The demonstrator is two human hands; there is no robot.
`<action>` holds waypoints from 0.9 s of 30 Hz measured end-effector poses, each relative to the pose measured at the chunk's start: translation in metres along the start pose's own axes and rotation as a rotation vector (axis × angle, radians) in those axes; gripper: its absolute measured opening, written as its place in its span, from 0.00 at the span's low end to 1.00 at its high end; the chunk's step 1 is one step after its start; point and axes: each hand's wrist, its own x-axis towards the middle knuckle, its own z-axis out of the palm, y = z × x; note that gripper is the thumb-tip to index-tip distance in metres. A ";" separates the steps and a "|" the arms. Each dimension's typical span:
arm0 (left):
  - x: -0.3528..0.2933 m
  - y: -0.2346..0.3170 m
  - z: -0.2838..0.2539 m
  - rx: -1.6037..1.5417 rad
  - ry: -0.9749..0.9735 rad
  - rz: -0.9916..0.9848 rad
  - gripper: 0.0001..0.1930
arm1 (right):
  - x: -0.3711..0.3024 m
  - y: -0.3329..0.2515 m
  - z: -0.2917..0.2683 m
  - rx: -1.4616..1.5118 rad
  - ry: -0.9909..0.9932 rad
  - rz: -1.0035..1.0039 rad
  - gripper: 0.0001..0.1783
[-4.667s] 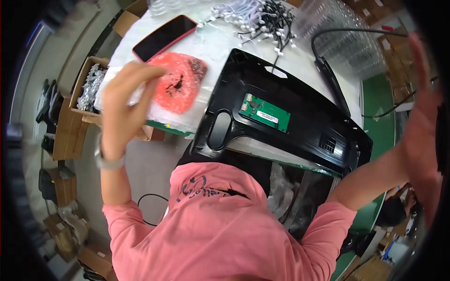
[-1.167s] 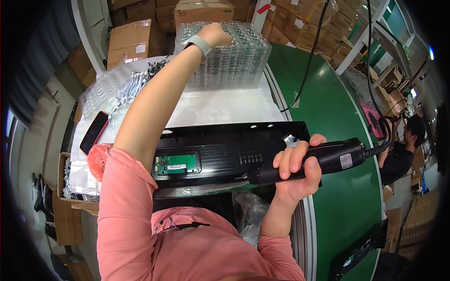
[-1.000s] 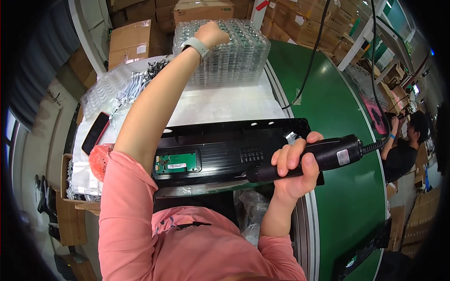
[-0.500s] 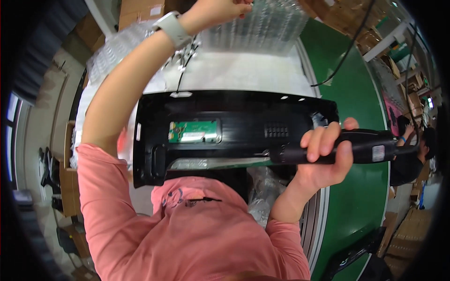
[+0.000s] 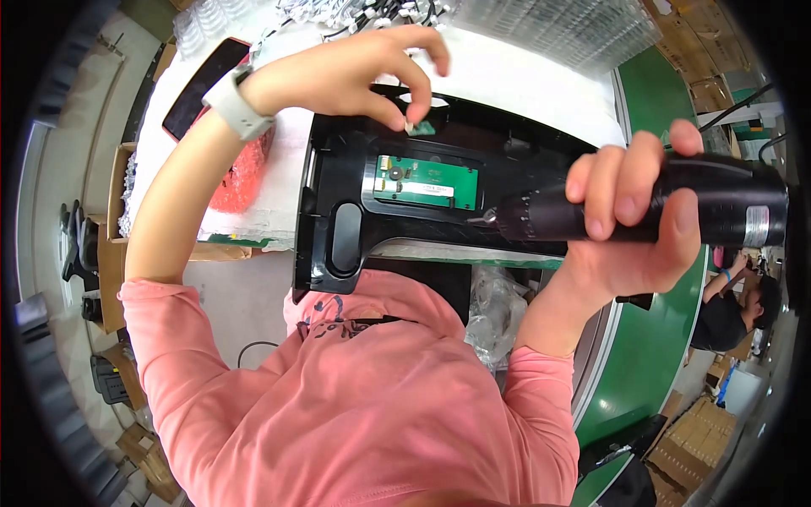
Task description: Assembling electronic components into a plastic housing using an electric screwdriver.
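Observation:
My left hand [image 5: 372,72] pinches a small green circuit board [image 5: 422,129] with a pale connector, between thumb and fingertip. It hovers just over the far edge of a long black plastic housing [image 5: 524,156]. A larger green circuit board [image 5: 431,188] sits in a rectangular recess of that housing. My right hand [image 5: 629,207] is wrapped round a black electric screwdriver [image 5: 722,198], held level above the housing's right part. The driver's bit points left, close to the lower right corner of the larger board; whether it touches anything, I cannot tell.
A dark flat screen-like panel [image 5: 203,89] and red bubble wrap [image 5: 241,182] lie left of the housing. Loose cables [image 5: 372,12] are heaped at the back, beside stacked clear plastic trays [image 5: 566,34]. A green tabletop [image 5: 638,363] runs along the right. Another person [image 5: 731,317] is farther right.
My left hand has come back from the plastic trays to above the housing, now with the small circuit board in it. The screwdriver is raised higher. The whole view has shifted.

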 end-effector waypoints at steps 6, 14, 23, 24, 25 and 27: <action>0.024 -0.025 0.027 0.179 -0.141 0.280 0.06 | 0.023 0.025 0.032 -0.216 -0.066 0.131 0.25; 0.030 -0.016 0.035 -0.017 -0.307 0.009 0.06 | 0.030 0.078 0.005 -0.223 -0.211 0.016 0.24; 0.033 -0.021 0.045 0.070 -0.209 0.128 0.07 | 0.026 0.073 0.001 -0.244 -0.241 0.009 0.25; 0.034 -0.020 0.045 0.071 -0.213 0.130 0.07 | 0.025 0.072 0.000 -0.244 -0.238 0.007 0.25; 0.036 -0.019 0.045 0.063 -0.226 0.141 0.08 | 0.024 0.071 -0.002 -0.233 -0.244 0.003 0.25; 0.038 -0.018 0.043 0.048 -0.254 0.160 0.08 | 0.024 0.071 -0.005 -0.208 -0.257 -0.006 0.25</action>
